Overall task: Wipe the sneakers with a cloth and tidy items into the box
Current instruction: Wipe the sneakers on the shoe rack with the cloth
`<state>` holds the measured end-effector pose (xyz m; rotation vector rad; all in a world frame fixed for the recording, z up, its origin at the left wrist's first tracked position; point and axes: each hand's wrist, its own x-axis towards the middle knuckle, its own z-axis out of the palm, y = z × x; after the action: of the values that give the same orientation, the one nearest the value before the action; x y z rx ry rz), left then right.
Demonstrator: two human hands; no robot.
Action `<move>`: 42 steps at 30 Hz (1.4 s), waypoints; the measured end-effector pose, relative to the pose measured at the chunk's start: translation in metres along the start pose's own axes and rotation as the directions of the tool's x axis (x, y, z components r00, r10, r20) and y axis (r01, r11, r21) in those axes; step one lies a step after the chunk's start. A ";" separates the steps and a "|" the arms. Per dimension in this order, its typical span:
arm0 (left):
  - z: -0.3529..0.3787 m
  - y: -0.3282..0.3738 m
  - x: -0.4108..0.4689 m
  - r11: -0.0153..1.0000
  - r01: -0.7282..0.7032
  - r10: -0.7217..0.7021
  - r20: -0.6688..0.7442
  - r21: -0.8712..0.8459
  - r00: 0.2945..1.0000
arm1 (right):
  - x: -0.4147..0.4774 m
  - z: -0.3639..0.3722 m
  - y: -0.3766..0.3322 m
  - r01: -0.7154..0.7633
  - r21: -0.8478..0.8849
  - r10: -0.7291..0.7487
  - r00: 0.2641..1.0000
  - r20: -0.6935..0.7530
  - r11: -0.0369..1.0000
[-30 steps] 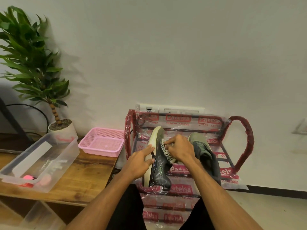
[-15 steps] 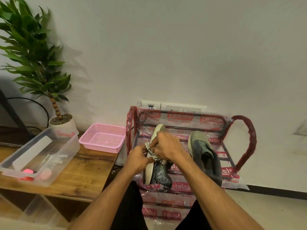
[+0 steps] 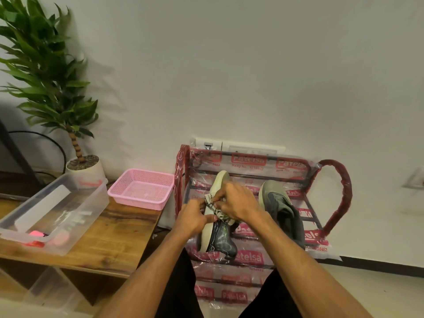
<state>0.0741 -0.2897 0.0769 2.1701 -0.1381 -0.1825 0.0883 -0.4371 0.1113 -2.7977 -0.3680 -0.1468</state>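
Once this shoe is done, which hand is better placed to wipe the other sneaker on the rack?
Probably right. The right hand pinches the cloth and lies beside the other sneaker; the left hand holds the tilted sneaker.

Setting: a room in a home, probably an entry or living area.

Evidence:
- A metal shoe rack [image 3: 250,160] in printed plastic wrap stands against a plain white wall [image 3: 252,65], with two worn sneakers [image 3: 281,208] on its top tier.
- Just beside it, a low wooden table [image 3: 119,232] carries a pink mesh basket [image 3: 141,198] and a clear plastic box [image 3: 68,216].
- A potted plant [image 3: 46,72] stands behind the box.
- A switch plate [image 3: 241,146] sits low on the wall.
- Dark skirting [image 3: 378,263] borders a pale floor [image 3: 367,292].
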 end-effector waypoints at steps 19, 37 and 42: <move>-0.009 0.005 -0.003 1.000 0.000 0.001 0.067 -0.017 0.998 | -0.009 0.011 0.001 -0.097 0.181 0.108 0.993 -0.051 0.979; -0.013 0.007 0.000 0.987 0.092 -0.074 0.132 -0.135 0.988 | -0.019 0.023 0.004 -0.169 0.184 0.190 0.976 -0.104 0.968; -0.012 0.006 0.004 0.981 0.130 -0.113 0.125 -0.141 0.986 | 0.004 0.016 0.005 -0.195 0.120 0.212 0.965 -0.152 0.973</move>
<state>0.0798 -0.2835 0.0882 2.0201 -0.0560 -0.3780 0.0943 -0.4359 0.0953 -2.6757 -0.0457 -0.2995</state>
